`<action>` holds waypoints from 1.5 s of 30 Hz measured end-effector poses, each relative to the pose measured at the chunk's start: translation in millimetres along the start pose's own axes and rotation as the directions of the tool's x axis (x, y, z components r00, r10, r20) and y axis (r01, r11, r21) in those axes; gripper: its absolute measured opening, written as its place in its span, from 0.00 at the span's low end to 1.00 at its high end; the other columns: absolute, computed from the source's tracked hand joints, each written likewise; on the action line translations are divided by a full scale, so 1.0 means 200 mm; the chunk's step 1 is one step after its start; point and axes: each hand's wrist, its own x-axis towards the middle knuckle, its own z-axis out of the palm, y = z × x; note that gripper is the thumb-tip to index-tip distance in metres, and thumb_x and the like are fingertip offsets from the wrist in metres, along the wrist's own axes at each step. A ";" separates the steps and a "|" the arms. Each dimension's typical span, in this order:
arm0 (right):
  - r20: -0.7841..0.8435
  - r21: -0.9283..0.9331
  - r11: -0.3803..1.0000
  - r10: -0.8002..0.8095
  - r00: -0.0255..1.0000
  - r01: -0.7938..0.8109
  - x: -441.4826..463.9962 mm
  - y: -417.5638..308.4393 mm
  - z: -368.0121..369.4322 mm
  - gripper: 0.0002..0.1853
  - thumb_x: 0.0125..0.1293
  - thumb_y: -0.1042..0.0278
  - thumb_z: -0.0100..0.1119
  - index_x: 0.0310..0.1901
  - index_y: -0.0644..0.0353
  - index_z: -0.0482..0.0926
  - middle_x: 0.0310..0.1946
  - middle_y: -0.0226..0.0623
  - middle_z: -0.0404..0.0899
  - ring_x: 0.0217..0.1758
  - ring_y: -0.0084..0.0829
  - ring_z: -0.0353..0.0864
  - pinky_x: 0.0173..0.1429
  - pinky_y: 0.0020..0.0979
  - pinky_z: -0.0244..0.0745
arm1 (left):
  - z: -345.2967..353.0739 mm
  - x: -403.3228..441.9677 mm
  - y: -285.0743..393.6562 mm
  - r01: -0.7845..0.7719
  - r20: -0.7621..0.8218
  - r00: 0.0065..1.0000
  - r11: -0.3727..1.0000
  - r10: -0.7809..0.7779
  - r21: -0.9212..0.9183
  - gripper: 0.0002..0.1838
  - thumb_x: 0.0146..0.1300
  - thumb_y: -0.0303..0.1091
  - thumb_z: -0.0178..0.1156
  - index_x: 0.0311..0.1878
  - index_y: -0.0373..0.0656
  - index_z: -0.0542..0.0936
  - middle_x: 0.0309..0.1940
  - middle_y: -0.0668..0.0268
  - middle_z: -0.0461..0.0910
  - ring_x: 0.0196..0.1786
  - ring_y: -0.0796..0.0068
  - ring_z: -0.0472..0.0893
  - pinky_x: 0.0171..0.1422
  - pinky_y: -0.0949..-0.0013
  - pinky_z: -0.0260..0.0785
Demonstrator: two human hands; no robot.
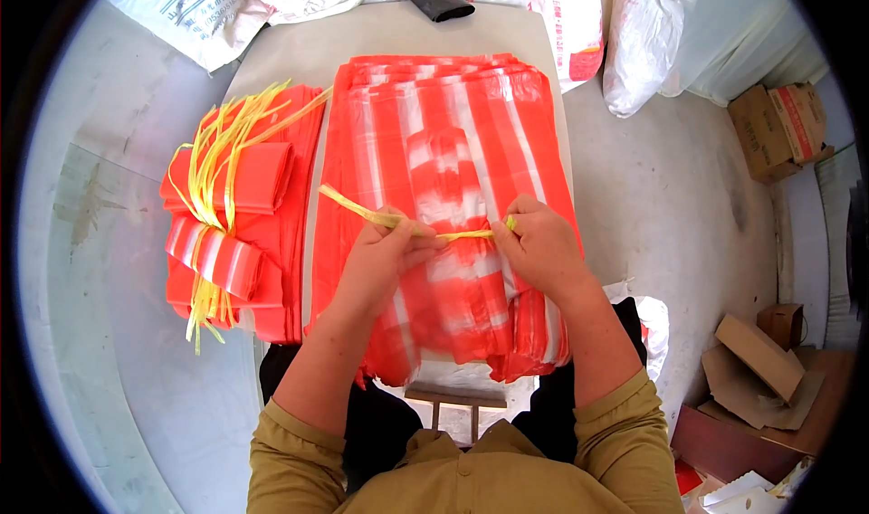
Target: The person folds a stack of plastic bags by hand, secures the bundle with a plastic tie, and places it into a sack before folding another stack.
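Observation:
A pile of red and white striped plastic bags (380, 134) lies on the table. Over it, my left hand (396, 247) and my right hand (540, 247) pinch one yellow strip (466, 234), which runs level between them. The strip's loose end sticks out up and to the left, past my left hand. Beneath the strip lies a gathered striped bundle (448, 188). To the left, folded red bags (262, 175) sit in a stack, with a bunch of yellow strips (215, 175) draped over them and a rolled striped bundle (222, 259).
White printed sacks (566, 16) and a black and red item (434, 0) are at the table's far edge (317, 33). Cardboard boxes (778, 129) stand at the right, and an open carton (760, 378) is at the lower right. A stool (457, 396) shows below the bags.

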 end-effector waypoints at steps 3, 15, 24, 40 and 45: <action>0.008 0.184 0.980 0.072 0.997 -0.072 0.01 0.01 0.01 0.13 0.69 0.65 0.65 0.31 0.65 0.82 0.33 0.41 0.80 0.35 0.42 0.81 0.40 0.41 0.75 | 0.02 0.00 0.00 0.026 -0.047 0.999 0.999 -0.025 0.020 0.07 0.84 0.34 0.48 0.50 0.43 0.74 0.48 0.57 0.85 0.54 0.63 0.88 0.63 0.61 0.82; 0.397 0.525 0.763 0.174 0.901 -0.379 0.05 -0.13 0.05 0.10 0.70 0.64 0.69 0.39 0.64 0.86 0.29 0.30 0.81 0.32 0.19 0.77 0.38 0.28 0.73 | 0.08 -0.07 0.02 -0.381 0.142 0.923 0.897 0.356 0.224 0.02 0.77 0.26 0.60 0.48 0.40 0.79 0.44 0.65 0.83 0.48 0.75 0.83 0.54 0.71 0.76; 0.211 0.428 0.900 -0.006 0.977 -0.087 0.00 -0.14 0.10 0.10 0.70 0.66 0.66 0.48 0.63 0.85 0.41 0.43 0.84 0.44 0.39 0.84 0.48 0.38 0.78 | 0.07 -0.06 0.03 -0.515 0.356 0.857 0.657 0.373 0.550 0.11 0.64 0.20 0.69 0.48 0.40 0.85 0.46 0.65 0.83 0.50 0.74 0.81 0.56 0.68 0.72; 0.339 0.429 0.872 0.086 0.937 -0.235 0.02 -0.16 0.05 0.09 0.66 0.76 0.65 0.48 0.59 0.80 0.37 0.43 0.79 0.38 0.38 0.82 0.44 0.36 0.77 | 0.06 0.02 -0.07 -0.380 0.164 0.917 0.672 0.363 0.636 0.08 0.59 0.28 0.71 0.42 0.40 0.87 0.34 0.62 0.83 0.38 0.58 0.80 0.45 0.56 0.73; -0.044 0.138 0.938 -0.314 0.948 0.317 0.02 -0.16 0.12 0.14 0.62 0.80 0.63 0.50 0.62 0.83 0.38 0.39 0.80 0.40 0.40 0.81 0.44 0.38 0.79 | 0.15 -0.03 0.00 -0.507 0.377 0.776 0.145 0.506 0.850 0.05 0.63 0.29 0.66 0.39 0.39 0.84 0.32 0.56 0.83 0.39 0.52 0.81 0.42 0.51 0.72</action>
